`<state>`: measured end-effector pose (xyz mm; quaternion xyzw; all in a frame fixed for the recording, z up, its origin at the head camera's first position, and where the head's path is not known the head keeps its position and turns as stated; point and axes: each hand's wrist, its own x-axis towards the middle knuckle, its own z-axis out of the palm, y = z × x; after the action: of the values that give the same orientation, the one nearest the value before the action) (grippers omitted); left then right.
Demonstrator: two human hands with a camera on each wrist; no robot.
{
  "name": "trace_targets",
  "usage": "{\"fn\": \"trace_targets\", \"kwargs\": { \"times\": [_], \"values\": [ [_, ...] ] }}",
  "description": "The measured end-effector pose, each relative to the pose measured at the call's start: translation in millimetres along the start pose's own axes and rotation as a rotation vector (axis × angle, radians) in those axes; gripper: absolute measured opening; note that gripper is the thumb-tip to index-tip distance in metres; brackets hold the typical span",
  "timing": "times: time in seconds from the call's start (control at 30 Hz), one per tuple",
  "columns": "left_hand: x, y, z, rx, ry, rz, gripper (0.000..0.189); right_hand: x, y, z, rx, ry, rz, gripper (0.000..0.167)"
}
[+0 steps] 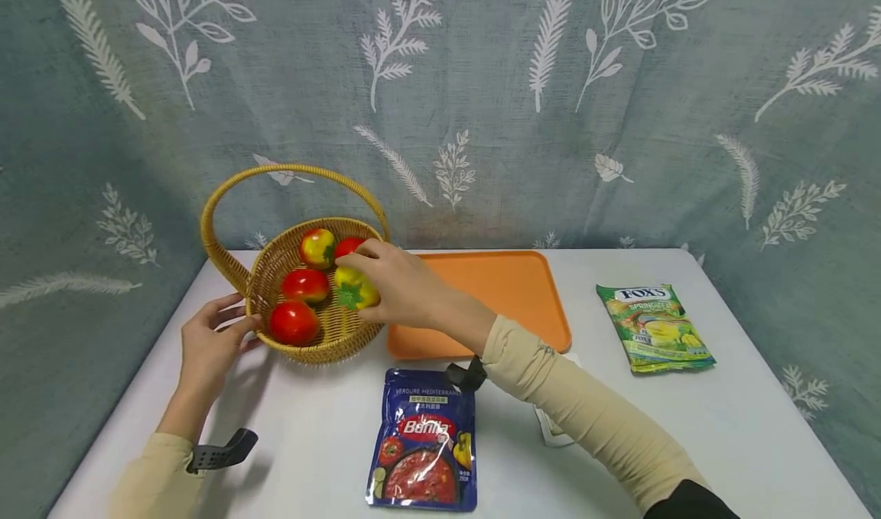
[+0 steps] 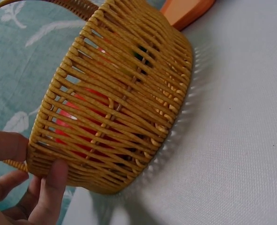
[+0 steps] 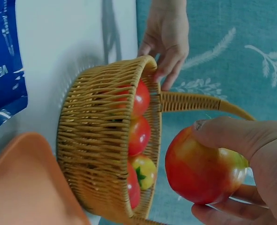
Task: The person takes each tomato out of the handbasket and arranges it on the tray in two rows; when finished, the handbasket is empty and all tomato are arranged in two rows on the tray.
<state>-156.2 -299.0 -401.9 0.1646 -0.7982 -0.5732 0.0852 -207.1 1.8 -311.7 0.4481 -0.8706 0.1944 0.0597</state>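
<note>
A wicker basket [image 1: 344, 342] with a tall arched handle stands at the table's back left. Several tomatoes lie inside, among them a red one [image 1: 294, 322] near the front and a red-and-yellow one [image 1: 317, 248] at the back. My left hand [image 1: 216, 347] grips the basket's left rim near the handle's foot; in the left wrist view its thumb [image 2: 56, 183] presses against the woven wall. Over the basket's right side, my right hand [image 1: 406, 286] holds a red-and-yellow tomato [image 3: 201, 164] between thumb and fingers, its green leafy top showing in the head view.
An orange tray [image 1: 505, 282] lies right of the basket, partly behind my right forearm. In front is a blue Barilla sauce pouch [image 1: 421, 446]. A green Fox's candy bag [image 1: 657, 328] rests at the right. Under my right sleeve, a pale flat item [image 1: 554, 433] is mostly hidden.
</note>
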Motion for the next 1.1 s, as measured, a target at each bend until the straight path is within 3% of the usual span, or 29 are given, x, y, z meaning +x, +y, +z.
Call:
{"fn": "trace_targets", "kwargs": {
  "times": [0.27, 0.6, 0.83, 1.1],
  "values": [
    [3.1, 4.4, 6.1, -0.017, -0.014, 0.041, 0.056, -15.8, 16, 0, 0.052, 0.052, 0.052, 0.068],
    [-2.2, -0.8, -0.7, -0.031, 0.005, 0.032, 0.055, -27.4, 30, 2, 0.108, 0.101, 0.093, 0.068],
    [-1.9, -3.5, 3.3, -0.032, -0.002, 0.036, 0.055, -37.3, 46, 6, 0.149, 0.154, 0.133, 0.068],
    [-4.2, 0.4, -0.6, -0.027, 0.009, 0.025, 0.054, -36.2, 66, 16, 0.203, 0.232, 0.164, 0.068]
  ]
}}
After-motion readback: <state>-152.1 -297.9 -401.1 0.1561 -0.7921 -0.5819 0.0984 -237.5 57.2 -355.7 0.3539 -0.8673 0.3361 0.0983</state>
